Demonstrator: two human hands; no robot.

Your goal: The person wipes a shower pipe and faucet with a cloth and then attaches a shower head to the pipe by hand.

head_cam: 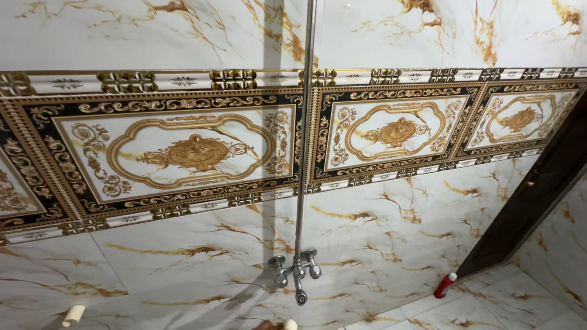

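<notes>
At the bottom edge, a sliver of what looks like my right hand (268, 326) shows beside a small cream rounded tip (290, 324). Too little is visible to tell whether the hand holds it. My left hand is out of view. Just above stands a chrome shower mixer (298, 269) with two knobs and a spout. It is fixed to the marble-patterned wall, and a thin chrome riser pipe (304, 140) runs up from it to the top of the frame.
A band of ornate gold, black and white border tiles (189, 153) crosses the wall. A cream cylindrical stub (73, 314) sticks out low on the left. A red bottle with a white cap (445, 285) stands on the tiled floor beside a dark door (538, 189) at the right.
</notes>
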